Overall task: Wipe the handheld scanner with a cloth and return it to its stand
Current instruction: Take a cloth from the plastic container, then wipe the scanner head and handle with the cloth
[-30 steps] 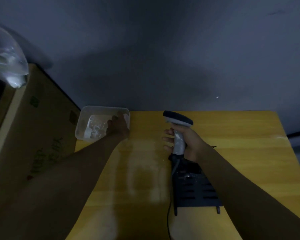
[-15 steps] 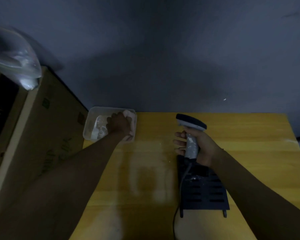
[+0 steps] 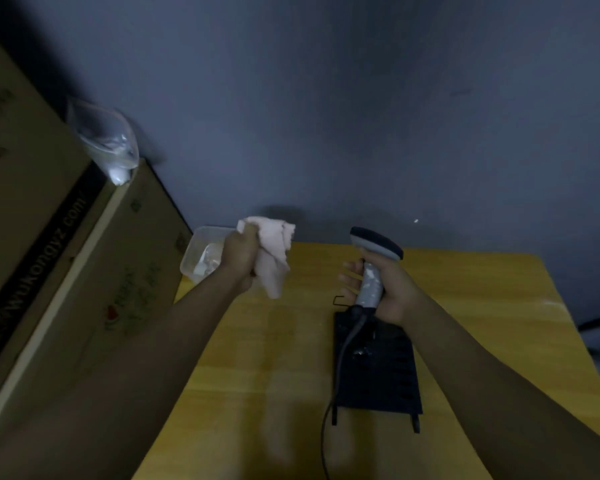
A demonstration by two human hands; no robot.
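My right hand [image 3: 392, 289] grips the grey handle of the handheld scanner [image 3: 373, 268], held upright with its dark head pointing left. Its cable runs down over the black slotted stand [image 3: 378, 375], which lies flat on the yellow table just below the scanner. My left hand [image 3: 238, 259] is closed on a pale pink cloth [image 3: 274, 258], lifted above the table's back left corner, about a hand's width left of the scanner. The cloth hangs bunched from my fist.
A clear plastic tub [image 3: 201, 258] sits at the table's back left corner, behind my left hand. A large cardboard box [image 3: 49, 271] stands against the table's left side, with a clear plastic bag [image 3: 108, 147] on top. A dark wall rises behind the yellow table [image 3: 482, 323].
My left hand has pulled the pink cloth out of the plastic tub and raised it toward the scanner. My right hand keeps the scanner upright over the stand.
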